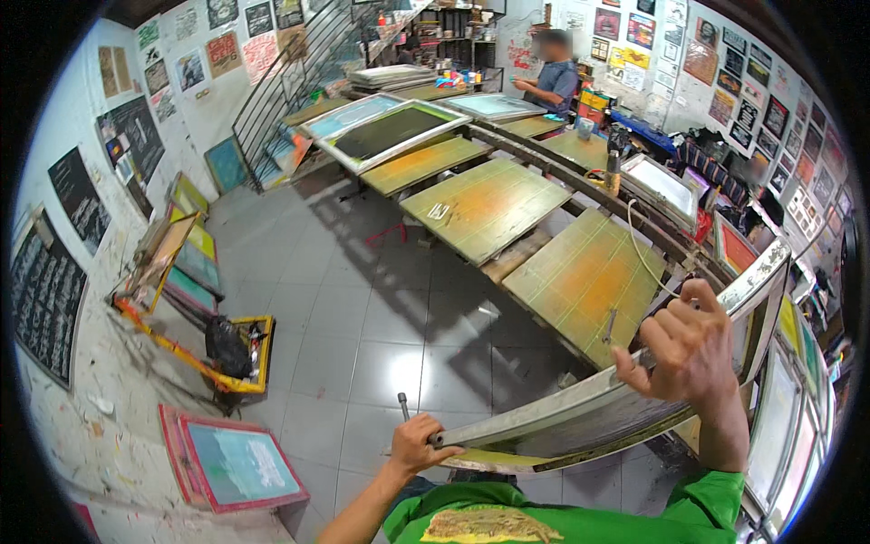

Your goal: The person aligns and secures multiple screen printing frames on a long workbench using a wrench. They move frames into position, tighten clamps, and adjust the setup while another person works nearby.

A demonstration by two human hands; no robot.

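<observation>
My left hand [419,444] is closed around a metal socket wrench [404,403], whose shaft rises above the fist. It is at the left end of a large metal-rimmed printing screen [544,402] that stretches across in front of me; whether it also grips the rim is unclear. My right hand [684,349] is over the screen's right part, fingers curled and thumb pointing left. What its fingers close on is hidden. Beyond it, a small wrench [610,325] lies on the nearest green-and-orange printing board [580,281].
More printing boards [485,204] run away along a metal rail. A dark screen [394,134] lies across the far ones. At the back, a person [553,77] stands by the table. Framed screens lean at left [240,462] and right [779,426]. A yellow-framed stand [249,354] is on the floor.
</observation>
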